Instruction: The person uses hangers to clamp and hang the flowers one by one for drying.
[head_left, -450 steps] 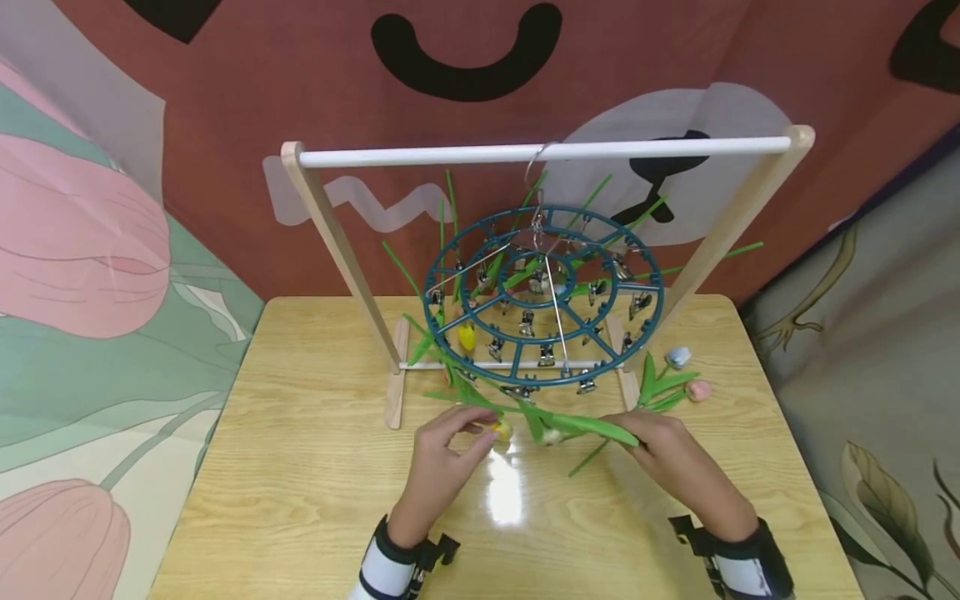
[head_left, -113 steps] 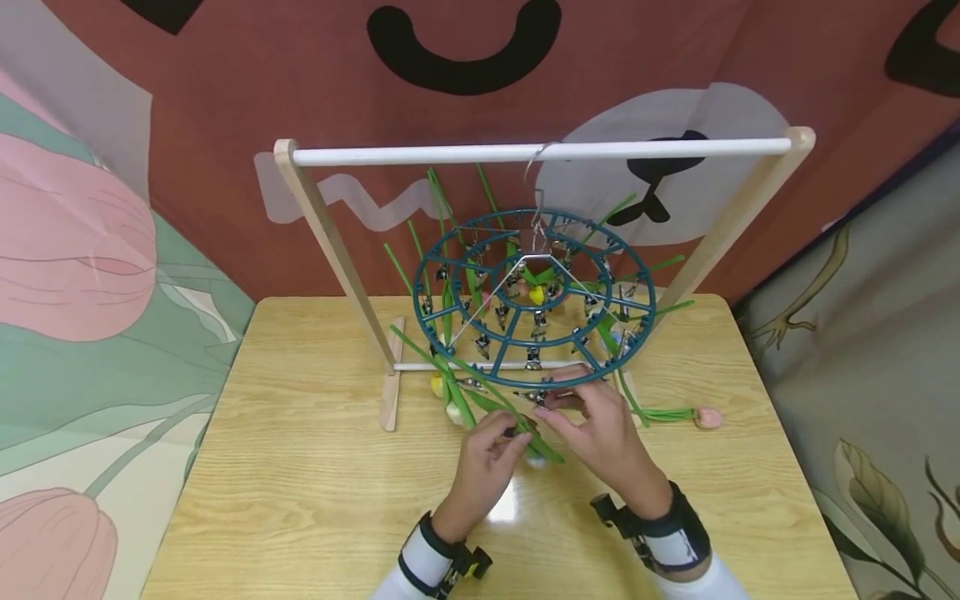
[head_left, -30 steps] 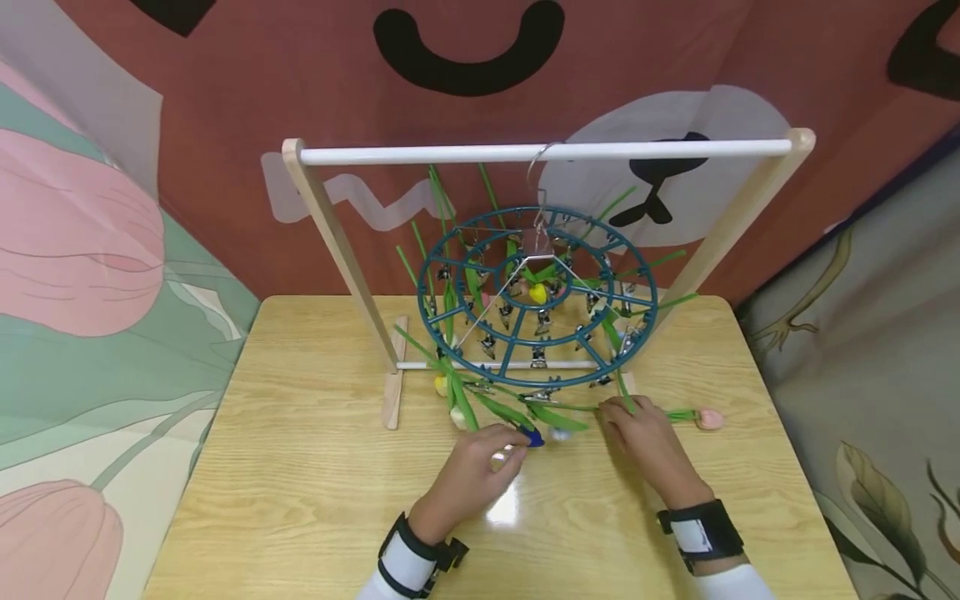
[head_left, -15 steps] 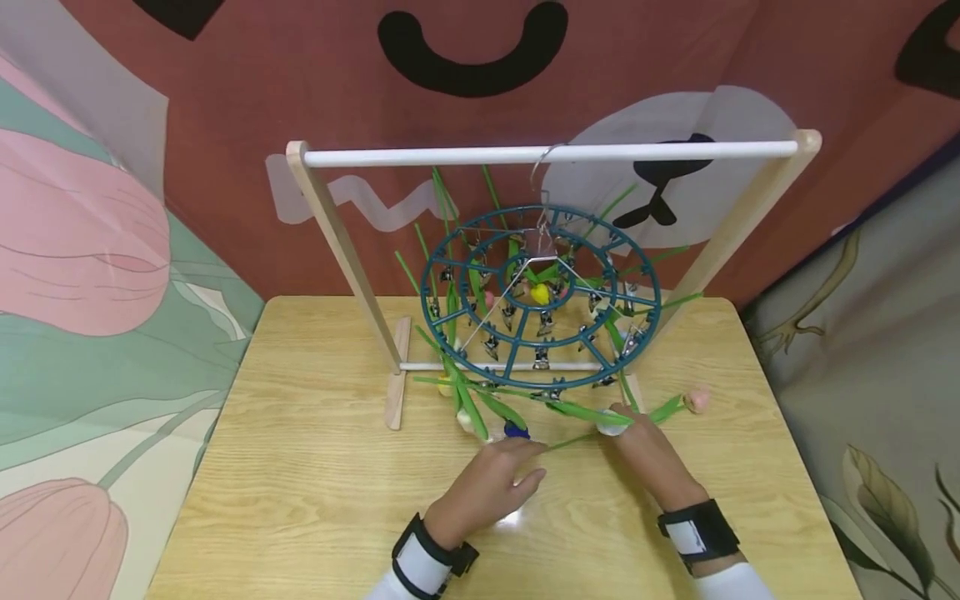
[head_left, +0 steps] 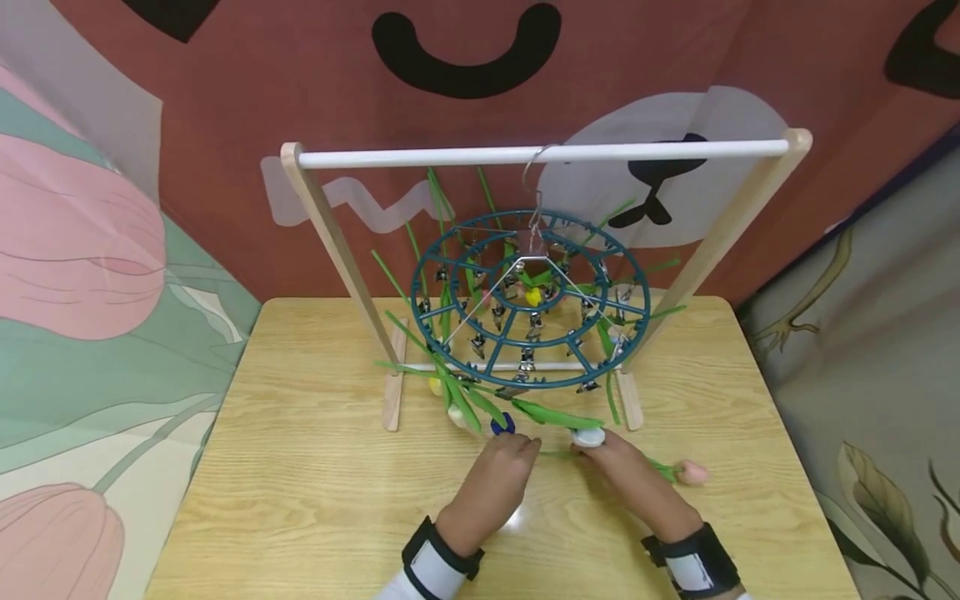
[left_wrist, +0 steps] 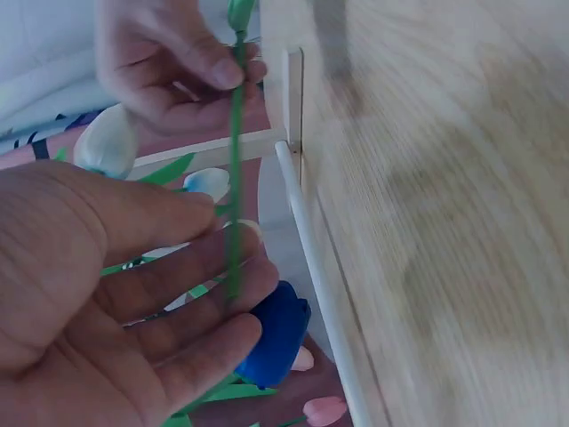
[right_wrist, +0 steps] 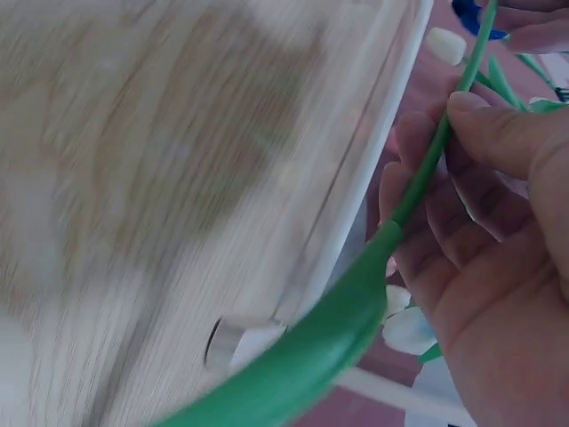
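My right hand [head_left: 618, 471] pinches the green stem [right_wrist: 427, 173] of a pink tulip [head_left: 692, 472] between thumb and fingers. The bloom points right, past the wrist. At the stem's free end, my left hand [head_left: 491, 483] has its fingers curled behind the stem, thumb tip right beside it. A dark blue tulip [head_left: 502, 423] hangs just beyond the left fingers. In front of the right hand hangs a pale blue-white tulip [head_left: 588, 437] with a long leaf. Above both hands is a round teal clip hanger [head_left: 491, 385] with several metal clips.
A wooden rack with a white top bar [head_left: 420, 158] carries the hanger. Several tulips hang from its clips, with a white tulip [head_left: 456, 415] and a yellow tulip [head_left: 435, 385] at the front left. The rack's feet [head_left: 392, 400] stand on the wooden table [head_left: 300, 500].
Earlier both hands worked at the hanger's front clips. The left hand has since let go of the blue tulip; the right has picked up the pink tulip and brought its stem left to the left hand.
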`<state>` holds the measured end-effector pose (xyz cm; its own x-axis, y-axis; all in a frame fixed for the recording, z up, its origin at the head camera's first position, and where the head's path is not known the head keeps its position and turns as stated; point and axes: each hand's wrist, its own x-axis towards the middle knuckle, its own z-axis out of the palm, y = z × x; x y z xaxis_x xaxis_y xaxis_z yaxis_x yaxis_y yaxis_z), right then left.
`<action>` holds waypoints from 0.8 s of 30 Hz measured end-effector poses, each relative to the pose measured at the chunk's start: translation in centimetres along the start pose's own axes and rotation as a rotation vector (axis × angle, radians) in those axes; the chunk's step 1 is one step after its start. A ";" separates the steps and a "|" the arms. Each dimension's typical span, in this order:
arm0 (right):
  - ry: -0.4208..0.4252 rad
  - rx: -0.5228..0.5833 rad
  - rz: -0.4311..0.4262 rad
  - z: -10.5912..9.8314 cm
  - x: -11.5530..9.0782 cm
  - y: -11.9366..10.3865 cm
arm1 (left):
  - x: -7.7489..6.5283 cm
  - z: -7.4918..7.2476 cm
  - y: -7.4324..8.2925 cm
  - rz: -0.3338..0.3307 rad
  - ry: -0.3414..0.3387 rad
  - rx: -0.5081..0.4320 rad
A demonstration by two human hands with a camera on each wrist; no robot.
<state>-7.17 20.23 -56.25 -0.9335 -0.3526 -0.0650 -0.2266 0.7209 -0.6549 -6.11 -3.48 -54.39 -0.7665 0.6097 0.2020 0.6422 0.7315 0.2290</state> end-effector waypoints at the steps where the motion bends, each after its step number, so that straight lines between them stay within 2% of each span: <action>1: 0.010 -0.067 -0.081 0.1 0.0 -0.2 | 0.0 0.1 0.0 0.002 -0.001 0.039; 2: 0.029 -0.119 -0.142 0.3 0.1 -0.3 | 0.1 0.2 0.1 0.008 -0.003 0.076; 4: 0.088 -0.247 -0.322 0.7 0.1 -0.6 | 0.1 0.3 0.2 0.020 -0.010 0.122; 6: 0.114 -0.271 -0.380 0.9 0.2 -1.0 | 0.1 0.2 0.3 0.029 -0.015 0.147; 8: 0.137 -0.250 -0.393 1.2 0.3 -1.3 | 0.0 0.3 0.2 0.036 -0.008 0.142; 14: 0.105 -0.187 -0.304 1.2 0.1 -1.1 | -0.7 0.6 -1.0 0.001 0.041 -0.003; 19: 0.028 -0.231 -0.202 -0.2 -0.6 0.0 | -1.5 -0.5 -2.2 -0.062 0.102 -0.128; 24: 0.035 -0.318 -0.124 -2.1 -1.4 0.4 | -2.1 -1.6 -3.2 -0.085 0.150 -0.172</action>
<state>-6.49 22.26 -54.88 -0.9012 -0.4324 0.0302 -0.4092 0.8257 -0.3883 -6.54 -7.54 -53.99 -0.8163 0.4868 0.3110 0.5772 0.7079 0.4070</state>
